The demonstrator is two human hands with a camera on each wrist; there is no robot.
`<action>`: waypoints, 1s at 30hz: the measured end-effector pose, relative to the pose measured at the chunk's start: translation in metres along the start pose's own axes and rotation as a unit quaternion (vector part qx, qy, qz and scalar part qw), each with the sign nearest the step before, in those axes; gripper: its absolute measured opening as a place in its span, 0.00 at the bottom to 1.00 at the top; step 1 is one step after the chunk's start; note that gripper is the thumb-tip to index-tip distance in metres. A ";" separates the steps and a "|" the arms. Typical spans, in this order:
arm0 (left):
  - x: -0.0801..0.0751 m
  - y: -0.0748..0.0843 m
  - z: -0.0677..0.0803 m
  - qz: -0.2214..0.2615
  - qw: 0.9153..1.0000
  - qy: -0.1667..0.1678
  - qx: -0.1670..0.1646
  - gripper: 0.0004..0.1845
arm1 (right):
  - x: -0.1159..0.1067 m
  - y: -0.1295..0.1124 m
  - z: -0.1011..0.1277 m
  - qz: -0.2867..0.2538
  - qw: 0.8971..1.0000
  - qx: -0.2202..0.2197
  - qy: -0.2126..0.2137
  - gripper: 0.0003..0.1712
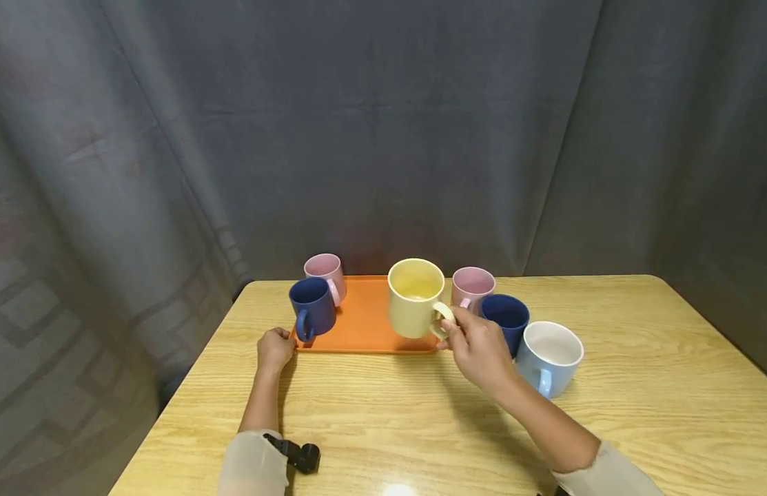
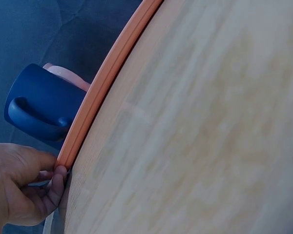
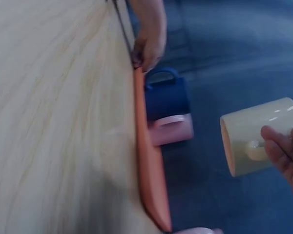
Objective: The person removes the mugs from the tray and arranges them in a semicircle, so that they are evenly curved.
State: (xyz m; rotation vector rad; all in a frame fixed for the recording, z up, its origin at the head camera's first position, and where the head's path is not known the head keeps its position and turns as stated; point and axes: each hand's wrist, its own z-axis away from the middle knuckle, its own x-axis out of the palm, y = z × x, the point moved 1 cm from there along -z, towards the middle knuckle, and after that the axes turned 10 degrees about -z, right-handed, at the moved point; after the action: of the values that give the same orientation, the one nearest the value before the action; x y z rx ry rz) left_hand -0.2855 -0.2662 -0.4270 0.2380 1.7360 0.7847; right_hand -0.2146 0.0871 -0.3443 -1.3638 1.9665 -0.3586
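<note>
A yellow mug (image 1: pixel 403 313) is held upright above the orange tray (image 1: pixel 362 324); my right hand (image 1: pixel 481 348) grips it by the handle. In the right wrist view the same mug (image 3: pixel 254 134) hangs well away from the tray, fingers (image 3: pixel 278 146) at its handle. My left hand (image 1: pixel 275 349) pinches the tray's near left corner, thumb and fingers meeting at the rim in the left wrist view. On the tray's left side stand a dark blue mug (image 1: pixel 315 306), handle toward me, and behind it a pink mug (image 1: pixel 324 266).
To the right of the tray, a second pink mug (image 1: pixel 473 284), another dark blue mug (image 1: pixel 507 313) and a light blue mug (image 1: pixel 547 362) with a white inside stand in a slanting row. They sit close behind my right hand and forearm. Grey curtains (image 1: pixel 383 138) hang behind the wooden table (image 1: pixel 656 358).
</note>
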 end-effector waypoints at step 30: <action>0.001 -0.001 0.000 0.015 1.000 0.004 0.009 0.07 | -0.200 0.048 0.084 0.049 0.982 0.069 0.171 0.25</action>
State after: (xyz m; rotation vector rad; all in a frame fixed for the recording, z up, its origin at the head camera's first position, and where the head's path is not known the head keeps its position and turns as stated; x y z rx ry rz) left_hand -0.2854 -0.2662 -0.4289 0.2746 1.7513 0.7923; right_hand -0.1520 0.2999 -0.3540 -1.1719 2.2295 -0.7072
